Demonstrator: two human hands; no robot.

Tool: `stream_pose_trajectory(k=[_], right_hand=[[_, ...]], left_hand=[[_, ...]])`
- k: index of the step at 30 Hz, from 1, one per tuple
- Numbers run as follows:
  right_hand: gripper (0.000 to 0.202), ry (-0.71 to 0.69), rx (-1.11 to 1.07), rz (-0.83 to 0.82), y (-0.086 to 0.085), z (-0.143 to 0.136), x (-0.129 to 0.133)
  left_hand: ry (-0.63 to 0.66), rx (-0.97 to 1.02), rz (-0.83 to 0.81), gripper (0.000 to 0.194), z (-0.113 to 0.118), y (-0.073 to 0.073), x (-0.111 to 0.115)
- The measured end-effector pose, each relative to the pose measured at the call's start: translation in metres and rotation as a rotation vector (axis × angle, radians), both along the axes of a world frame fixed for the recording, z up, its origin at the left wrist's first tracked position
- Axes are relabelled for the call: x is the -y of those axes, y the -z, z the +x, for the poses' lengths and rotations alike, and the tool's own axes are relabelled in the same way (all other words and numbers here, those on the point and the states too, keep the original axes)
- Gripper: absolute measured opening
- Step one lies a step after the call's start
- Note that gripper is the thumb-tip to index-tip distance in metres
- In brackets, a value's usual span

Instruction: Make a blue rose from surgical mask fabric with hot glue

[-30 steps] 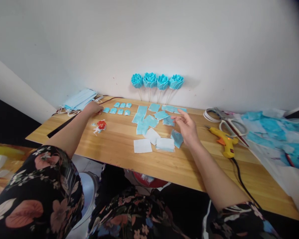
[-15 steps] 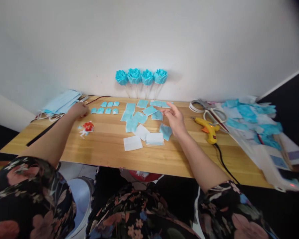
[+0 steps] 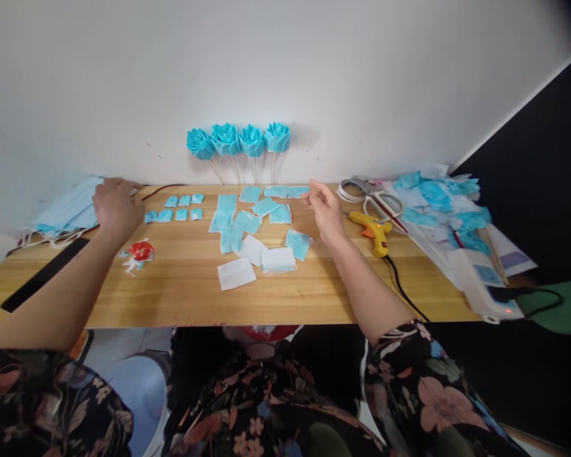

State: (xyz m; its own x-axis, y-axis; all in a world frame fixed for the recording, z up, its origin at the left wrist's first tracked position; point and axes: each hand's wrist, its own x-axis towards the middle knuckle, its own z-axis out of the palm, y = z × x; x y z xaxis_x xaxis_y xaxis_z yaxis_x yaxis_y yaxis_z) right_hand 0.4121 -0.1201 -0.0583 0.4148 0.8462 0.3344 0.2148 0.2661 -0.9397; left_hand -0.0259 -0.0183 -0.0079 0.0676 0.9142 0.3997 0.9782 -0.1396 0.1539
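Observation:
My left hand (image 3: 118, 206) is by the right edge of a stack of pale blue face masks (image 3: 71, 206), back up, fingers apart; what lies under it is hidden. My right hand (image 3: 324, 209) hovers right of the cut blue fabric squares (image 3: 280, 214), thumb and fingertips drawn together. Anything between them is too small to make out. White-side-up pieces (image 3: 236, 274) lie nearer the front edge. Small folded blue petals (image 3: 165, 216) sit in two rows right of my left hand. Several blue fabric roses (image 3: 226, 139) on thin sticks lean against the wall.
A yellow glue gun (image 3: 374, 231) with a black cord lies right of my right hand. Behind it are scissors (image 3: 383, 206) and a tape roll (image 3: 349, 190). Blue scraps (image 3: 438, 197) and a white power strip (image 3: 485, 285) fill the right side. Red-and-white scrap (image 3: 141, 251) lies left.
My left hand has moved left towards the mask stack. My right hand's raised index finger has come down and curled in. The view has shifted right.

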Motion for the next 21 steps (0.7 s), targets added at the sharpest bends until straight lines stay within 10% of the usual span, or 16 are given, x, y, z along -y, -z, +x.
stream_pose_trajectory(k=[4, 12, 21], right_hand=[[0.031, 0.065, 0.062, -0.025, -0.004, 0.002, 0.002], [0.037, 0.09, 0.297, -0.132, -0.01, -0.002, 0.009], [0.034, 0.08, 0.637, -0.166, -0.036, -0.013, 0.027]], left_hand=[[0.068, 0.039, 0.132, 0.027, 0.044, -0.012, 0.018], [0.659, 0.206, 0.104, 0.02, 0.144, -0.011, 0.088], [0.821, 0.133, -0.172, 0.025, 0.135, -0.002, 0.137]])
